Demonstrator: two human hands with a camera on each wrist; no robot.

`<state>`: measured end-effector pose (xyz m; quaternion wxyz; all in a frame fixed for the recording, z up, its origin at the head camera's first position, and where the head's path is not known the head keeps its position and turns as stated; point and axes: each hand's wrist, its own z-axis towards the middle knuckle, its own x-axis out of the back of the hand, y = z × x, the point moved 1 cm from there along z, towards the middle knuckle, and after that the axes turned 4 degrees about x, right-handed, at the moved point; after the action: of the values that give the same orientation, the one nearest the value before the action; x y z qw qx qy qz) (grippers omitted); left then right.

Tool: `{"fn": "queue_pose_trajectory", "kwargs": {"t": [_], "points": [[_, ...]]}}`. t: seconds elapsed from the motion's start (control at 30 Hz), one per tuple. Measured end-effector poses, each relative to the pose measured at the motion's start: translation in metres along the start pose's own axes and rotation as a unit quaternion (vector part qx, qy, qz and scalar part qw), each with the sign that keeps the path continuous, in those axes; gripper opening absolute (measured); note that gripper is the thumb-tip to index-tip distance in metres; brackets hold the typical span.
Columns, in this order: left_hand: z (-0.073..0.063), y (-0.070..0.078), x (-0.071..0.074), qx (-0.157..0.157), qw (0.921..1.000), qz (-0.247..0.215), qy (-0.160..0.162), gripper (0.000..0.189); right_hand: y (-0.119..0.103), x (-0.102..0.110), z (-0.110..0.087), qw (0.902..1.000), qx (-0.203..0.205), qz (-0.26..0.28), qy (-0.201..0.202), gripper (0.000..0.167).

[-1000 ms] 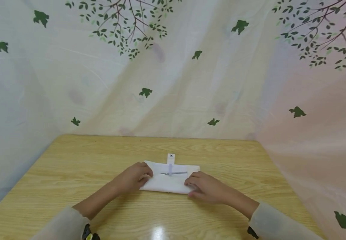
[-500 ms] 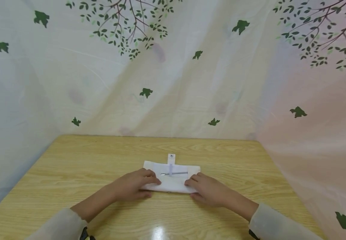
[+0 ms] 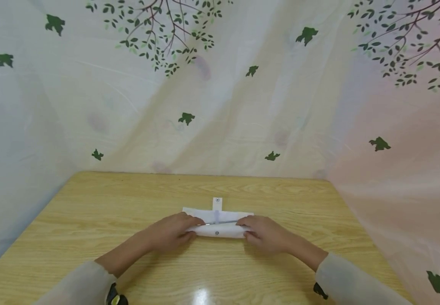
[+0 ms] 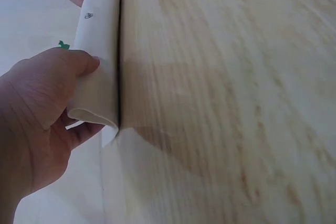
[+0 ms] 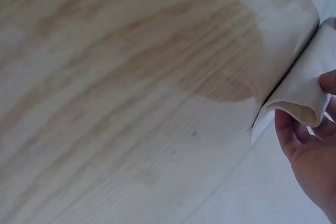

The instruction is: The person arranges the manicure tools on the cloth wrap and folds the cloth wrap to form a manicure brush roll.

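A white soft fabric roll-up case [image 3: 227, 231] lies across the table, its near side rolled over into a tube with a small metal snap [image 3: 217, 233] on top. From its far edge sticks out a strap [image 3: 217, 203] with another snap. Just behind the roll, a thin silver tool [image 3: 225, 221] shows, partly covered. My left hand [image 3: 172, 232] pinches the roll's left end, thumb on the near side and fingers over the top. At the right end my right hand [image 3: 268, 234] grips it likewise. The left wrist view shows the folded layers of the case [image 4: 100, 35] at its open end.
The wood-grain table [image 3: 147, 190] reaches back to a pale cloth curtain [image 3: 220, 140] printed with green leaves and branches. Curtain also hangs along both sides. A dark watch-like band [image 3: 116, 296] shows by the left sleeve.
Both hands have rolled the near edge of the case away from me. The flat front has become a tube, bringing its snap into sight, and the silver tool is now more covered.
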<state>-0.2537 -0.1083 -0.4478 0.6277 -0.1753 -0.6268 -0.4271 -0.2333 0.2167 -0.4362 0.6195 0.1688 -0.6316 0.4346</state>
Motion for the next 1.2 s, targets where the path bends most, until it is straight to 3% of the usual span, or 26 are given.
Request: {"fn": "queue_pose_trajectory", "kwargs": {"t": [0.17, 0.47, 0.7, 0.97, 1.2], "points": [[0.006, -0.008, 0.003, 0.052, 0.9958, -0.073, -0.021, 0.031, 0.013, 0.004, 0.006, 0.9925, -0.045, 0.114, 0.009, 0.026], [0.016, -0.03, 0.003, 0.101, 0.9811, -0.164, 0.013, 0.024, 0.03, 0.007, 0.02, 0.9854, -0.089, 0.145, 0.001, 0.03], [0.026, -0.032, -0.001, 0.142, 0.9777, -0.153, 0.023, 0.023, 0.037, 0.007, 0.029, 0.9871, -0.107, 0.119, 0.001, 0.025], [0.028, -0.029, -0.003, 0.114, 0.9899, -0.073, 0.043, 0.023, 0.035, 0.01, 0.036, 0.9984, -0.053, 0.021, 0.005, 0.018], [0.027, -0.036, 0.0, 0.153, 0.9822, -0.104, 0.035, 0.021, 0.031, 0.01, 0.036, 0.9989, -0.037, -0.02, -0.021, 0.019]]}}
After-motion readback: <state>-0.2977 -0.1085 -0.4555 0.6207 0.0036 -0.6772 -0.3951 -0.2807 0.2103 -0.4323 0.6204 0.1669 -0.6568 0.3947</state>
